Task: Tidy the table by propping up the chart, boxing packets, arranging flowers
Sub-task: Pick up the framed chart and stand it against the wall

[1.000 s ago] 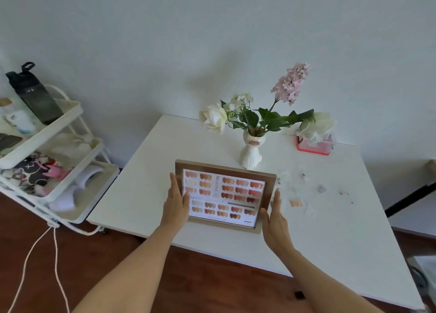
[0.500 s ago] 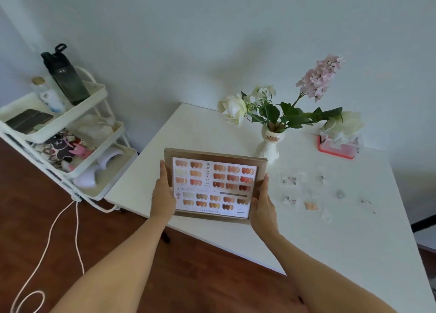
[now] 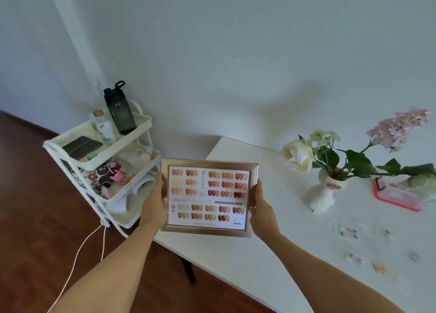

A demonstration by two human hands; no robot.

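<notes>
Chart (image 3: 208,197) in a wooden frame is being held in the air at the left corner of the white table (image 3: 271,253). Left hand (image 3: 154,205) is gripping its left edge; right hand (image 3: 263,210) is gripping its right edge. Flowers (image 3: 354,152) are standing in a white vase (image 3: 324,193) to the right, near a red-rimmed box (image 3: 396,198). Small packets (image 3: 349,232) are lying scattered on the table. A white cart (image 3: 106,166) is standing to the left.

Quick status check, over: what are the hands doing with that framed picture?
Left hand and right hand grip the framed chart by its sides. Chart lifted, not propped. Packets loose on table; nothing blocking.
</notes>
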